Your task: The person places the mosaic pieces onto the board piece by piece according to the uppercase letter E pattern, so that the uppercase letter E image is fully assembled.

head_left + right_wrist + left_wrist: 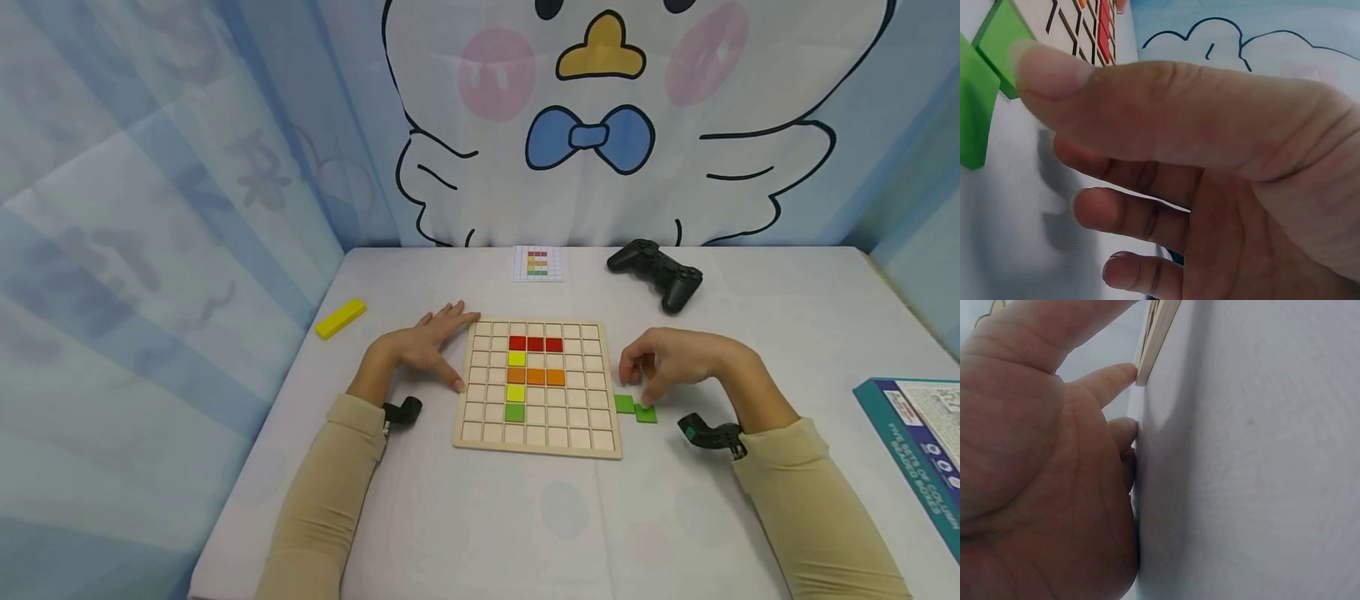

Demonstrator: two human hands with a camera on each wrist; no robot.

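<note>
A wooden grid board (pixel 536 451) lies on the table with red, yellow, orange and green square tiles in some cells. My left hand (pixel 431 340) spreads its fingers along the board's left side, thumb and a fingertip touching its edge. Two loose green tiles, one against the board (pixel 624 403) and one farther right (pixel 646 413), lie at the board's right. Over them is my right hand (pixel 678 364), its thumb tip at the outer tile and its other fingers loosely bent. In the right wrist view the thumb (pixel 1147 112) partly covers a green tile (pixel 1004 47); nothing is visibly gripped.
A small pattern card (pixel 537 263) lies beyond the board, with a black game controller (pixel 658 273) to its right. A yellow bar (pixel 341 318) sits at the table's left edge. A teal box (pixel 911 450) stands at the right.
</note>
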